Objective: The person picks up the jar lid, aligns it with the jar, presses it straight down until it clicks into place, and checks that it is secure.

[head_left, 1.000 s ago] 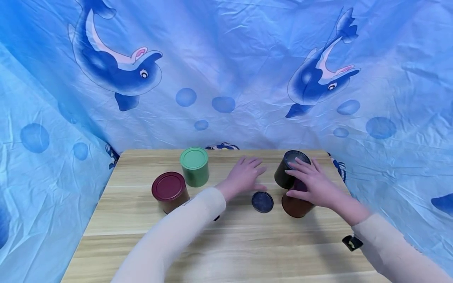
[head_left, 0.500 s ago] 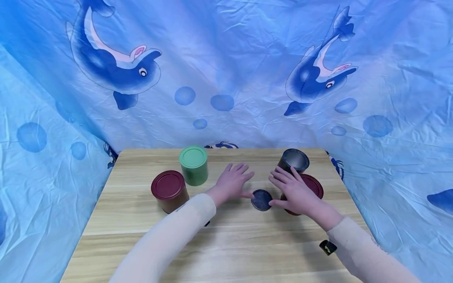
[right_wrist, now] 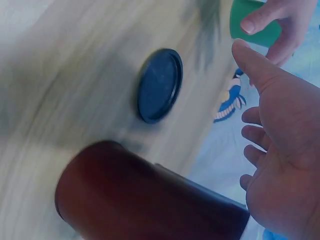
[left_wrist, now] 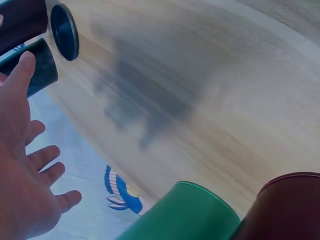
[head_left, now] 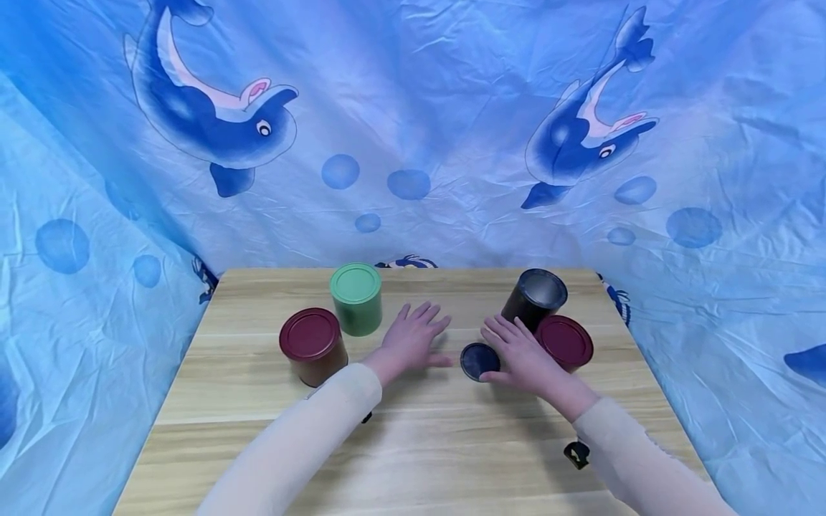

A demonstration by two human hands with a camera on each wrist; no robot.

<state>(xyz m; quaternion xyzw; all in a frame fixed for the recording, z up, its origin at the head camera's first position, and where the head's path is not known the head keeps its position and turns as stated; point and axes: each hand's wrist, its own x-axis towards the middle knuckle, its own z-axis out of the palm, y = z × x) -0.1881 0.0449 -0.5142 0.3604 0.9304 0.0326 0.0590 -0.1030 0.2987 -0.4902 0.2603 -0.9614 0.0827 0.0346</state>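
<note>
Plainly, neither hand grips anything: the right hand (head_left: 525, 358) lies palm down with its fingers straight and spread, its thumb side just beside the small round dark blue lid (head_left: 480, 360) that lies flat on the light wooden table (head_left: 413, 444); whether the thumb actually touches the lid cannot be told. In the right wrist view that hand (right_wrist: 282, 150) shows open, the lid (right_wrist: 160, 85) sitting apart from the palm. The left hand (head_left: 411, 340) is likewise flat and spread on the table, holding nothing, its thumb pointing toward the lid from the other side, so the lid lies between the two hands.

Just behind the right hand stands the open dark cylindrical tin (head_left: 533, 299), upright, and beside it a brown tin with a maroon lid (head_left: 564, 342), the two close together or touching. Left of the left hand stand a green lidded tin (head_left: 355, 299) and, nearer the table's left edge, another brown tin with a maroon lid (head_left: 312, 345). Around the table hangs a blue cloth printed with dolphins (head_left: 213, 122).
</note>
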